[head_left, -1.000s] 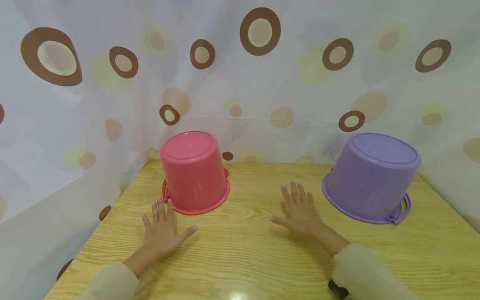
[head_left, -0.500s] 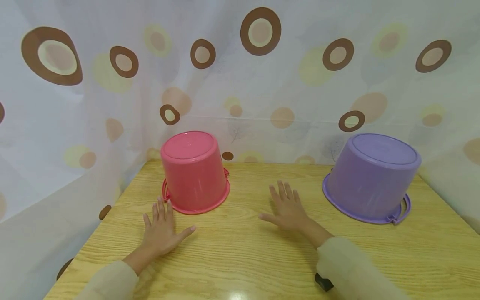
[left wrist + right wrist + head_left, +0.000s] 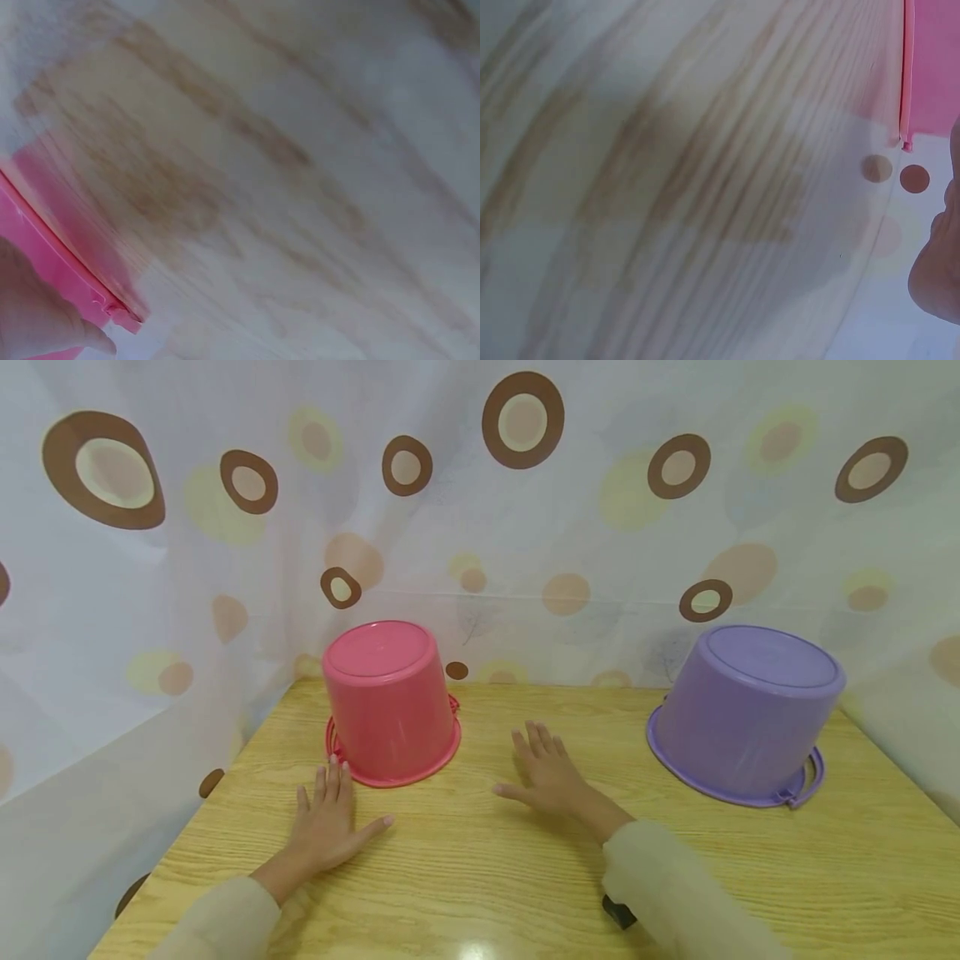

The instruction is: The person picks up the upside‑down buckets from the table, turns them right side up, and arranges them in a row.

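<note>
Left of the frame's centre, a pink bucket (image 3: 390, 718) is standing upside down on the bench (image 3: 480, 877); at right, a purple bucket (image 3: 750, 718) is standing likewise. Near the pink rim (image 3: 390, 782), the left grip (image 3: 326, 828) is showing spread fingers, holding nothing; I can't tell if it is touching. Mid-frame, the right grip (image 3: 552, 783) is showing the same, also empty. Both buckets are looking light, stiff and slippery-walled, their flared rims offering the surest hold.

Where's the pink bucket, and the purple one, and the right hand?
Pink bucket (image 3: 392, 727): head view, on its side wall.
Purple bucket (image 3: 738, 727): head view, on its side wall.
Right hand (image 3: 550, 779): head view, back of the hand.
</note>
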The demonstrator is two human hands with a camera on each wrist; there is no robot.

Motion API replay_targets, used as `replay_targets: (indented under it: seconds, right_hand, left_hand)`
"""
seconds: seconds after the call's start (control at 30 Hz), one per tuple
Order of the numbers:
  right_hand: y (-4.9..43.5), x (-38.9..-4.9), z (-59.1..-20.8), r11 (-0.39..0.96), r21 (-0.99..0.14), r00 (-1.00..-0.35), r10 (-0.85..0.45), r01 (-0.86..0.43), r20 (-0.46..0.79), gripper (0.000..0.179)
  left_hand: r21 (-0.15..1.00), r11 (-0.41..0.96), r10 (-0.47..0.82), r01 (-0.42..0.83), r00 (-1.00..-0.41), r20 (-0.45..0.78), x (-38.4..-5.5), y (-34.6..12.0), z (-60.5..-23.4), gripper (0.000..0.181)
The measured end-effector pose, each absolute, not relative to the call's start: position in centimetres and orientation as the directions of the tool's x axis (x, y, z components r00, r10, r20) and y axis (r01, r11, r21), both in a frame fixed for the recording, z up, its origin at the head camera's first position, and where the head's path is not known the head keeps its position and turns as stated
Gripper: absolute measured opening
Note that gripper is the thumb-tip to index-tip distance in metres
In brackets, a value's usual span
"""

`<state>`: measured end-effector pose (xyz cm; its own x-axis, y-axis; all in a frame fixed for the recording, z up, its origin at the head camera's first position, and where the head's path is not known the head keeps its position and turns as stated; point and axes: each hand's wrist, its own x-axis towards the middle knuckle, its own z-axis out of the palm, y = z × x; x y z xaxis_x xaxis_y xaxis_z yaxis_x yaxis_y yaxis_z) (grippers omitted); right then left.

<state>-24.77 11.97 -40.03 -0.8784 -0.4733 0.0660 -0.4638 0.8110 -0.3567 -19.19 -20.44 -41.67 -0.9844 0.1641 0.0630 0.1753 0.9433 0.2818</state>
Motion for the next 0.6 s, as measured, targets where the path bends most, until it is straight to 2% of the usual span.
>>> replay_targets:
  seconds: [0.23, 0.43, 0.6]
  right_hand:
    - [10.9, -25.2, -40.4, 0.793, -0.364, -0.861, -0.506, -0.49, 0.057, 0.089]
    - [9.8, -25.6, -40.8, 0.803, -0.343, -0.859, -0.51, -0.488, 0.028, 0.088]
    - [8.9, -25.8, -41.0, 0.808, -0.313, -0.851, -0.526, -0.5, 0.002, 0.088]
  left_hand:
    - [0.293, 0.938, 0.181, 0.185, -0.983, 0.04, -19.2, -20.5, -41.9, 0.101]
    - [0.307, 0.927, 0.21, 0.216, -0.976, 0.055, -19.1, -20.4, -41.9, 0.101]
    - [0.313, 0.922, 0.231, 0.226, -0.973, 0.02, -19.3, -20.2, -42.1, 0.101]
